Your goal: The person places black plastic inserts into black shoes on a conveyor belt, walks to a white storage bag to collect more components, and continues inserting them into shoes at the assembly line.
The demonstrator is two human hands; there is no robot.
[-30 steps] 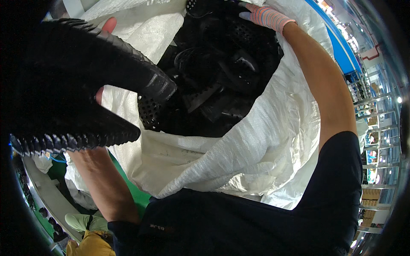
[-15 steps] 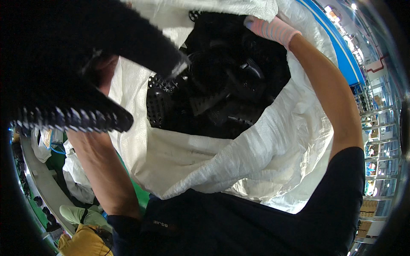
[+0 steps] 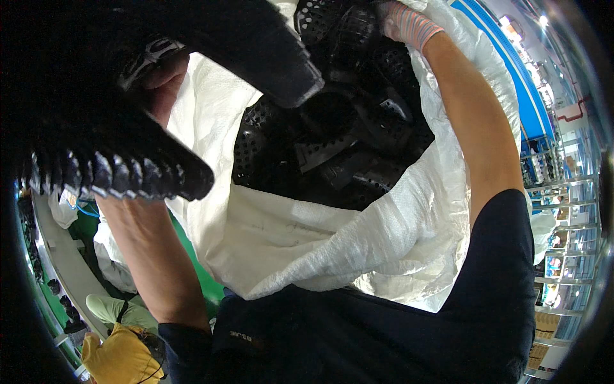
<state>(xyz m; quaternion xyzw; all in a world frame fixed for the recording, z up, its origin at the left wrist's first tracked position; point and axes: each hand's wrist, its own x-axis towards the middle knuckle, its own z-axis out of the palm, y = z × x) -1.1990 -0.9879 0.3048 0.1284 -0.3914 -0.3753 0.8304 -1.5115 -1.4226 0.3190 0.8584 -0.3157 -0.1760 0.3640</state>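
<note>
Filling the middle of the view, a white woven sack stands with its mouth wide, its folded rim lying close to the wearer's dark shirt. At left, above the sack's edge, looms a big black ridged piece with two blunt prongs, the upper one reaching over the opening. Inside the sack lies a heap of black perforated parts. The bare left hand grasps the ridged piece, fingers showing between the prongs. The right hand, in a striped glove, is at the sack's far right rim beside the heap; its fingertips are too dark to tell whether they grip anything.
</note>
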